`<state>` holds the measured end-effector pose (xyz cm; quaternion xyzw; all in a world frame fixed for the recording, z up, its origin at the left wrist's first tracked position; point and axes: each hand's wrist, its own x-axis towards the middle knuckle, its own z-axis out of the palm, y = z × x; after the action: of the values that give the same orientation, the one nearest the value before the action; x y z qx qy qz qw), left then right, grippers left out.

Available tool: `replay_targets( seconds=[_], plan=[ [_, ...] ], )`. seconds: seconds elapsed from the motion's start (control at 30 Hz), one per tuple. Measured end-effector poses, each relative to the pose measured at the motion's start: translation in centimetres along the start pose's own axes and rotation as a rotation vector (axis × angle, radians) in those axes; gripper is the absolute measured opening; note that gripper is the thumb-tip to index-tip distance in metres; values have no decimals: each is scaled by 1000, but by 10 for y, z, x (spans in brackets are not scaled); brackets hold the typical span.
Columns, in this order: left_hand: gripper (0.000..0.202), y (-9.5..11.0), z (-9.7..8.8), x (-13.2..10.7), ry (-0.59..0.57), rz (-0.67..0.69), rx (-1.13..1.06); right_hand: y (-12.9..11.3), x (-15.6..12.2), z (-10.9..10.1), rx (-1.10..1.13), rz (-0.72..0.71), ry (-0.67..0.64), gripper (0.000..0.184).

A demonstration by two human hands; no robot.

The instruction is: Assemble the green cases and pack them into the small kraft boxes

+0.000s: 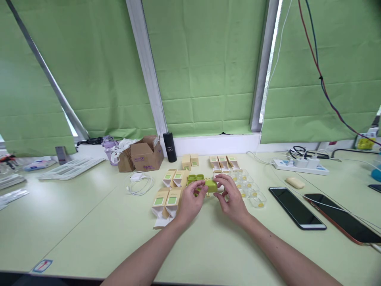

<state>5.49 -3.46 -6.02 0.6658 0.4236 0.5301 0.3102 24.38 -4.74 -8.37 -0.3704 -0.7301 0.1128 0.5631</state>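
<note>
Bare forearms (pixel 156 256) stretch from the bottom edge over the pale green surface (pixel 83 230), and both hands meet near its middle. Between them, raised just above the surface, is a small olive-green case (pixel 211 186). The left hand (pixel 192 198) pinches its left end between thumb and fingers; the right hand (pixel 234 200) has its thumb and fingers curled narrowly about the right end.

Behind the left hand sit green square cups (pixel 200 177), partly hidden by the fingers. Just left of them stand four kraft cartons (pixel 159 200) with green panels and white flaps folded out. Further back are two smaller-looking cartons (pixel 194 160) and, to their right, a row of three cartons (pixel 223 163). Beside the right hand cluster clear plastic cups (pixel 258 200), several with a yellow spot.

To the right lie two dark-screened phones, a white-edged phone (pixel 297 208) and a red-edged phone (pixel 342 216), with a cream oval case (pixel 295 182) and a white power strip (pixel 300 167) behind. On the left, a white charger (pixel 137 177) rests on its coiled cable, in front of a cardboard box (pixel 145 157); a black tumbler (pixel 170 147) stands upright beside the box.
</note>
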Motion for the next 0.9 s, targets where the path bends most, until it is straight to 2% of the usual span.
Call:
replay_targets(
  seconds=[0.2, 0.4, 0.9],
  plan=[
    [51, -1, 1, 1, -20, -46, -21, 1, 0, 0, 21, 10, -12, 39],
    [50, -1, -1, 1, -34, -14, -45, -3, 1, -2, 73, 31, -8, 41],
    [20, 4, -1, 0, -62, 21, -21, -8, 4, -2, 158, 112, 2, 36]
  ],
)
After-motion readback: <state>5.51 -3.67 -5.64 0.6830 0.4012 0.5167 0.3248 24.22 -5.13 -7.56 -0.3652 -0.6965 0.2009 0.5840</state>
